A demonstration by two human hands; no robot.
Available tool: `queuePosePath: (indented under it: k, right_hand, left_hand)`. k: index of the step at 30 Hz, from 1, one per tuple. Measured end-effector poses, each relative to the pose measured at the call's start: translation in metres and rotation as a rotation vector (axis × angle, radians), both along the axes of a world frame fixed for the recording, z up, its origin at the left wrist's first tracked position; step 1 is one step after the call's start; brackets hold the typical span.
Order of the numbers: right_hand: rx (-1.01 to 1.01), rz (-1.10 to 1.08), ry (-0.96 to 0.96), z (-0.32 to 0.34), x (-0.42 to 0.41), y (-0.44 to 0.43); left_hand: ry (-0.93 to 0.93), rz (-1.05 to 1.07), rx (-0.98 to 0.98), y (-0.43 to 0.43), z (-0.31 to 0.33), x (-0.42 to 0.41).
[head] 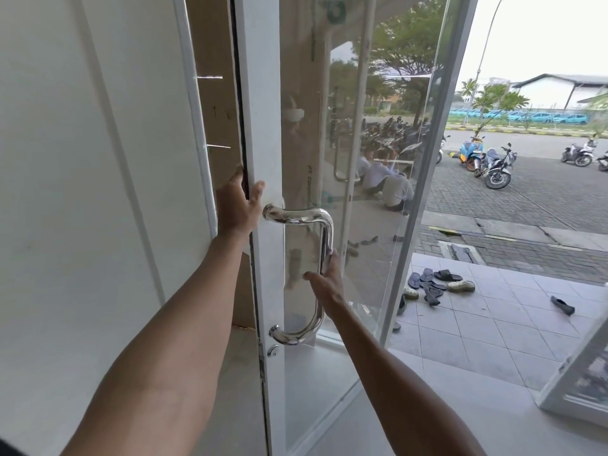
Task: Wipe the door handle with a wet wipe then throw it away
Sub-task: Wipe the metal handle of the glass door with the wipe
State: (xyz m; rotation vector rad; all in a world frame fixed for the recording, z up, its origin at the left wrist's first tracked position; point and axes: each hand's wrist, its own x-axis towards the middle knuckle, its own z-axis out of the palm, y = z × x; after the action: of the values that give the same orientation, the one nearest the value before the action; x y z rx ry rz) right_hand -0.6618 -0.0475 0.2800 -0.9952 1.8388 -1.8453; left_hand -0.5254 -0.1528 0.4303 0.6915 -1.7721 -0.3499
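Door handle: a chrome bar [324, 255] on the white door frame [263, 126], bent in at top and bottom to its two mounts
Long axis: runs up and down, so a wipe has to travel along the bar from top bend to bottom bend
Right hand: the right hand [324, 281] is on the straight part of the bar, about midway down, fingers curled round it from the glass side and thumb [312, 276] on the near side
Right grip: closed round the bar; whether a wet wipe sits under the fingers cannot be told, none shows
Left hand: the left hand [237, 205] is up and to the left of the bar's top bend, fingers hooked over the edge of the door frame, holding it steady
Nearer hand: the right, already touching the bar; the left is just beside the top mount, not on it
Wet wipe: not visible anywhere
Judged next: slide the right hand up or down the bar's length while the left keeps the door from swinging
Beyond the glass: paving with sandals [434, 284]
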Motion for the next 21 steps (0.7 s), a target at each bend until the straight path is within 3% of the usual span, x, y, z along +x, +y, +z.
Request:
queuePosePath:
  k: [6,16,21]
  right_hand:
    - [0.038,-0.04,0.174,0.046,-0.005,0.003]
    - [0.005,-0.172,0.986,0.082,0.012,-0.013]
    - [-0.116,-0.073,1.303,0.086,0.028,-0.016]
  left_hand:
    - [0.019,-0.008,0.036,0.0,0.002,-0.002]
    - [0.024,-0.006,0.054,-0.001,0.001,-0.001]
    - [0.022,0.013,0.045,-0.003,-0.001,-0.004]
